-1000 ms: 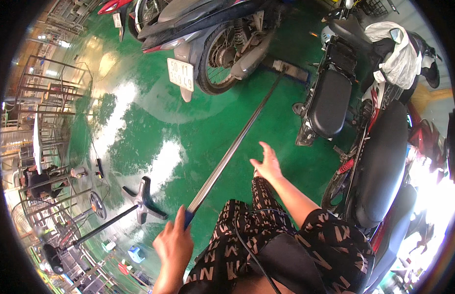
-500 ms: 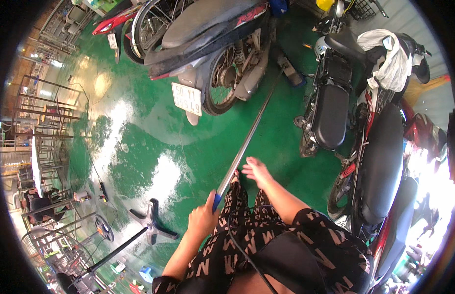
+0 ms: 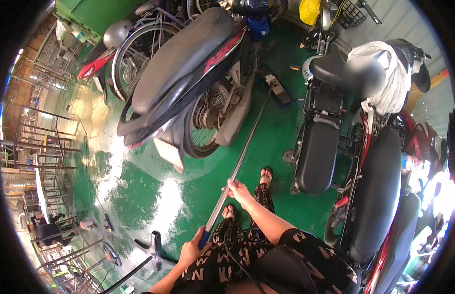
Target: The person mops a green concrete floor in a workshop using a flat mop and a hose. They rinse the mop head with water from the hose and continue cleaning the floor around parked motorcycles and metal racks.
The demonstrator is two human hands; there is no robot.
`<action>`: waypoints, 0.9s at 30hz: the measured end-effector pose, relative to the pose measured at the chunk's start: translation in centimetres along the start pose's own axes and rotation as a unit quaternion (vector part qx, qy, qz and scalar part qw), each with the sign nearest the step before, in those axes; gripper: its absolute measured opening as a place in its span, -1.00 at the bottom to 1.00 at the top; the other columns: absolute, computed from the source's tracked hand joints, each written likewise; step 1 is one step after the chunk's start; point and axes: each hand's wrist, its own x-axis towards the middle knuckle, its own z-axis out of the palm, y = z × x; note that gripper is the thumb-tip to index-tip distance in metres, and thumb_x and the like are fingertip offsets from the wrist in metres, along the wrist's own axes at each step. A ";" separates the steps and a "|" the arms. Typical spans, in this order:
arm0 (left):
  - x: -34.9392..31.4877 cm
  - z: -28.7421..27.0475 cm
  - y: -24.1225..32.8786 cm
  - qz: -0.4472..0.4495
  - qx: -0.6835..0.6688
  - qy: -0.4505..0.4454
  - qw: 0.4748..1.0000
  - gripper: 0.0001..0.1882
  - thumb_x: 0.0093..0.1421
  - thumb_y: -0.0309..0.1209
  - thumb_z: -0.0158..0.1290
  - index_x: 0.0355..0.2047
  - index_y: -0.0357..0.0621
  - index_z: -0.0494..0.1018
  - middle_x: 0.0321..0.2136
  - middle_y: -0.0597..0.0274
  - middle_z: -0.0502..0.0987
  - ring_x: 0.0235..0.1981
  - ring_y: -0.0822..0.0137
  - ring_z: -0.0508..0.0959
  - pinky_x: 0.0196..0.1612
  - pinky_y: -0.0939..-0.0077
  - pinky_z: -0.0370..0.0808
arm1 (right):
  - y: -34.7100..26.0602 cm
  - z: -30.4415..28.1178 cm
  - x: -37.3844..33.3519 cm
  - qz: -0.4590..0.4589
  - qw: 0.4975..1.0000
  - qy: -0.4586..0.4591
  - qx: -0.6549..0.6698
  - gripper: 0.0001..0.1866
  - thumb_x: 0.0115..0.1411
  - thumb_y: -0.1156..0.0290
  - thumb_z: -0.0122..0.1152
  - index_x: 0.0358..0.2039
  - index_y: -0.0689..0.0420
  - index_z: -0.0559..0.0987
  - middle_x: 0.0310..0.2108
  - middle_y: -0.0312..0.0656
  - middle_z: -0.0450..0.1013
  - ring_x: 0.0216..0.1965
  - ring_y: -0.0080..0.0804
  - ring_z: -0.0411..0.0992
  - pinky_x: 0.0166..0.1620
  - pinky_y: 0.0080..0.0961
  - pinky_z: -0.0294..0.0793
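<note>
1. The left hand (image 3: 190,252) is closed around the smooth blue grip of the mop (image 3: 241,159).
2. The right hand (image 3: 241,192), farther up, curls its fingers around the shiny, straight metal pole.
3. Beyond both hands, the flat, oblong mop head (image 3: 276,88) rests on the glossy green floor (image 3: 269,142).
4. Right of the hands is a padded black seat (image 3: 317,156), rounded at its end.
</note>
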 end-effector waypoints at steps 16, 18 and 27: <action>55.2 0.5 31.7 0.058 0.050 0.145 0.986 -0.45 0.05 -0.08 0.02 0.05 0.08 0.26 -0.14 -0.08 0.46 -0.10 -0.06 0.45 -0.06 0.14 0.40 | 15.9 -22.9 -6.4 0.047 0.957 0.229 -0.169 -0.59 0.11 0.26 0.16 -0.07 0.20 0.44 -0.46 -0.23 0.50 -0.45 -0.54 0.43 -0.33 -0.59 0.40; 55.5 1.1 31.9 0.039 0.064 0.135 0.988 -0.47 0.06 -0.06 0.00 0.01 0.03 0.29 -0.16 -0.08 0.46 -0.11 -0.06 0.45 -0.06 0.14 0.40 | 14.6 -22.0 -7.8 0.102 0.948 0.243 -0.177 -0.58 0.10 0.23 0.16 -0.07 0.17 0.45 -0.47 -0.20 0.51 -0.44 -0.52 0.45 -0.31 -0.56 0.41; 29.7 7.4 2.2 0.025 0.095 0.109 0.989 -0.57 0.17 -0.02 -0.11 -0.24 -0.17 0.24 -0.55 -0.14 0.47 -0.45 -0.19 0.49 -0.41 0.02 0.39 | 12.9 -19.2 -9.5 0.106 0.942 0.302 -0.098 -0.58 0.08 0.25 0.17 -0.12 0.25 0.47 -0.44 -0.21 0.51 -0.44 -0.51 0.43 -0.32 -0.60 0.39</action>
